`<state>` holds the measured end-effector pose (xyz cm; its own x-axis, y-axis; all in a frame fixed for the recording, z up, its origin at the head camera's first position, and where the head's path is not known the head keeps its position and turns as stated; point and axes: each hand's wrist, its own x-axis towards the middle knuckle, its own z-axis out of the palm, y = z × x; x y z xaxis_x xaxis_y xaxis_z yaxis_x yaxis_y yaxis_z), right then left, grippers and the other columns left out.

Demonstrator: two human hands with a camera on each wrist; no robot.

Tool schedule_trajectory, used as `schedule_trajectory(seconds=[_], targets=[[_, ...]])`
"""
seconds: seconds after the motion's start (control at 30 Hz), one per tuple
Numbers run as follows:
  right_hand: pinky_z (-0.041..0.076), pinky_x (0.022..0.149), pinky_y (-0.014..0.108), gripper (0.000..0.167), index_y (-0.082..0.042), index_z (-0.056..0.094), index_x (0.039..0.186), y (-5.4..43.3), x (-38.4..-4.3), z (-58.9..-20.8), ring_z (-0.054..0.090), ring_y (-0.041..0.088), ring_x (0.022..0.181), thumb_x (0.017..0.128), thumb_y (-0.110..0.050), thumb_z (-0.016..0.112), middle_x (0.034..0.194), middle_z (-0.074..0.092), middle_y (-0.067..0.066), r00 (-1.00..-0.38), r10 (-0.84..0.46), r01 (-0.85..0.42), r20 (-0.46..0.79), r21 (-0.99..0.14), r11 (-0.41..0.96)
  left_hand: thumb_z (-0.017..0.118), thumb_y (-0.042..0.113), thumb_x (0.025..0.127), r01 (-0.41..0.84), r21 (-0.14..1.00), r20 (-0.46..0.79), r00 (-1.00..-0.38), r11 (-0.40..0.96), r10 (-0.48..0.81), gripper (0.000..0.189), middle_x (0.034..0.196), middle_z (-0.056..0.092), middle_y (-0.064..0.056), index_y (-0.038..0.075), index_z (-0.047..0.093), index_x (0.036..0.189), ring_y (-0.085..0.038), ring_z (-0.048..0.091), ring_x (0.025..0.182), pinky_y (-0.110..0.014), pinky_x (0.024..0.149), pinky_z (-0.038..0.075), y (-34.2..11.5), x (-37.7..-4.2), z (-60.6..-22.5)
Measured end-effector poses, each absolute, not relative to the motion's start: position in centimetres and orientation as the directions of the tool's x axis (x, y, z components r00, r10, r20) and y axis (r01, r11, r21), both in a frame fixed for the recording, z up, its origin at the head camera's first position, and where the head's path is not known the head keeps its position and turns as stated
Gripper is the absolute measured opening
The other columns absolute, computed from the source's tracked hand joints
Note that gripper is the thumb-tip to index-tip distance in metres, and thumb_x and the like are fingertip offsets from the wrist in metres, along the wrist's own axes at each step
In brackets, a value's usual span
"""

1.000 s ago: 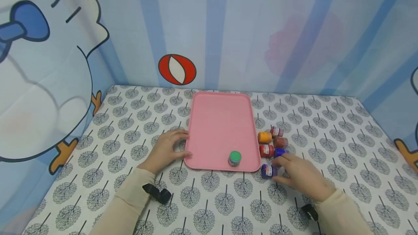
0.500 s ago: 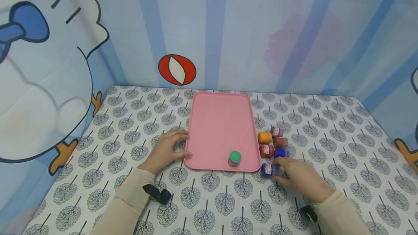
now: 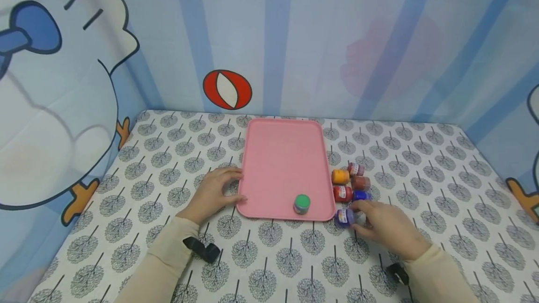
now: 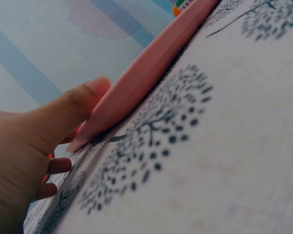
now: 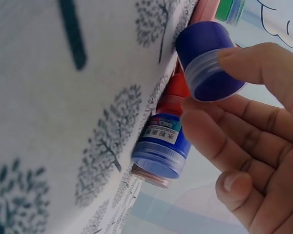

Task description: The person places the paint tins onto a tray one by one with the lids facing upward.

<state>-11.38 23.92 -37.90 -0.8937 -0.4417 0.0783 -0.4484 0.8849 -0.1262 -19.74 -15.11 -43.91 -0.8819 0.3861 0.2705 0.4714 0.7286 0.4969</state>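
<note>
My right hand [image 3: 385, 228] pinches a small purple paint jar [image 3: 345, 217] beside the near right corner of the pink tray [image 3: 286, 153]. In the right wrist view the thumb [image 5: 249, 61] presses on the purple jar [image 5: 202, 44] near its clear ridged band, and the other fingers curve behind. At the tray's left edge rests my left hand [image 3: 212, 195], fingers relaxed, thumb and fingertips at the rim. The left wrist view has that thumb [image 4: 78, 105] lying against the tray's rim [image 4: 141, 73]. A green-topped paint jar [image 3: 302, 204] stands upright inside the tray.
Right of the tray lie several paint jars on their sides: orange [image 3: 340, 176], red [image 3: 343, 194], blue [image 3: 361, 195], brown [image 3: 360, 183] and dark red [image 3: 356, 169]. A tree-print cloth [image 3: 177, 256] covers the table, with a cartoon curtain [image 3: 311, 41] behind it.
The purple jar has turned slightly in my right hand and shifted a little up and left. My left hand, the tray and the other jars stay put.
</note>
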Motion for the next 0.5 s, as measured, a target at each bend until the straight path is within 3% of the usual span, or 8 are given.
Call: schedule_trajectory(seconds=[0.13, 0.5], targets=[[0.044, 0.051, 0.017, 0.04, -0.01, 0.064, 0.109, 23.95, -11.46, -37.71, 0.048, -0.001, 0.061, 0.076, -0.025, 0.078, 0.078, 0.063, -0.006, -0.891, -0.443, -0.453, 0.096, -0.128, 0.883, 0.081, 0.041, 0.071, 0.469, 0.495, 0.263, -0.883, 0.732, 0.388, 0.063, 0.137, 0.058, -0.008, 0.009, 0.063, 0.123, -0.03, 0.048, 0.131, -0.052, 0.114, 0.033, -15.15, -19.74, -43.87], [0.059, 0.065, 0.026, 0.04, -0.008, 0.065, 0.107, 23.82, -12.07, -36.97, 0.066, 0.013, 0.078, 0.073, -0.023, 0.081, 0.095, 0.069, 0.003, -0.831, -0.511, -0.539, 0.222, -0.09, 0.837, 0.081, 0.04, 0.072, 0.46, 0.508, 0.252, -0.888, 0.728, 0.386, 0.062, 0.137, 0.057, -0.008, 0.009, 0.063, 0.122, -0.03, 0.047, 0.132, -0.052, 0.115, 0.032, -15.15, -19.74, -43.77]])
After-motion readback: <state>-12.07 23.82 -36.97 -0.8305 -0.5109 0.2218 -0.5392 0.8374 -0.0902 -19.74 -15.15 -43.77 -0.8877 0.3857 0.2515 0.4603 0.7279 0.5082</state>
